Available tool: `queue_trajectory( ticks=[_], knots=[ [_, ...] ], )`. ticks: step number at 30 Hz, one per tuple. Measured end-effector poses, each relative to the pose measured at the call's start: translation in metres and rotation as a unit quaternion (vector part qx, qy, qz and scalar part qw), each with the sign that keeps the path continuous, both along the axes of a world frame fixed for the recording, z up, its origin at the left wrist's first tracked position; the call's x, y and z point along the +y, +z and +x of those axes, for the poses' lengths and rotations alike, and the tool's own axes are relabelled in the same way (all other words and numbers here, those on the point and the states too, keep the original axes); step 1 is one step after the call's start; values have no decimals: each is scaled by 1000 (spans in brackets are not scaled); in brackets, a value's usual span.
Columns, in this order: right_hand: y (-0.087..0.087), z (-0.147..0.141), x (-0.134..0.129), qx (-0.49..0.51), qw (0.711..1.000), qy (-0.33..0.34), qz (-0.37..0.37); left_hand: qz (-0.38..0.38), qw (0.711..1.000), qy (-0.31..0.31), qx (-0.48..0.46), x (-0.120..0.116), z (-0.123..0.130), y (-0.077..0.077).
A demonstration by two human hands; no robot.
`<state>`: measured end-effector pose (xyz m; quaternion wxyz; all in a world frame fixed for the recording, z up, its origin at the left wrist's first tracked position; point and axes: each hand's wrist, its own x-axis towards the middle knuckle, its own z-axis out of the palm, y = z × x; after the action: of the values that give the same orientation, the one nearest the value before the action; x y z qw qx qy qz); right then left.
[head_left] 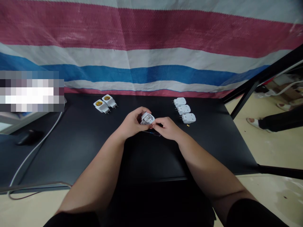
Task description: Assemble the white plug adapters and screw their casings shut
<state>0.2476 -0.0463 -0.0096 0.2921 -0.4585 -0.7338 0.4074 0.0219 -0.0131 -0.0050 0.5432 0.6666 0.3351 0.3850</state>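
Note:
My left hand point(133, 123) curls around an open white plug housing point(148, 118), with its hollow inside facing up and small parts visible in it. At the housing's lower right edge, my right hand point(165, 126) has thumb and fingertips pinched together; what lies between them is too small to make out. A thin screwdriver point(155, 134) with a dark handle lies on the table just below both hands. To the right sit three white plug covers with holes point(184, 109), pins pointing left. Near the closest one are tiny brass pieces point(188, 125).
Two white plug-in lamp sockets point(104, 103) with gold-coloured insides stand at the back left of the black table point(78, 142). A black mouse point(29, 137) and a pale cable point(44, 137) are at far left. Striped sheeting hangs behind. Another person's leg point(276, 121) shows at right.

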Motion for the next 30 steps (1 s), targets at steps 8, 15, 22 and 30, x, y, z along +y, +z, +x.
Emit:
queue_trajectory(
  ticks=[8, 15, 22, 30],
  knots=[
    [4, 1, -1, -2, 1000, 17, 0, 7, 1000, -10, -4, -1, -1, 1],
    [5, 0, -2, -5, 1000, 21, 3, 8, 999, 3, 45, -1, -2, 1],
    [6, 0, -4, -26, 999, 16, 17, 25, 999, 12, 37, -1, -1, 1],
    [5, -2, -3, -25, 998, 12, 48, 32, 999, 24, 35, 0, 0, -4]
  ],
)
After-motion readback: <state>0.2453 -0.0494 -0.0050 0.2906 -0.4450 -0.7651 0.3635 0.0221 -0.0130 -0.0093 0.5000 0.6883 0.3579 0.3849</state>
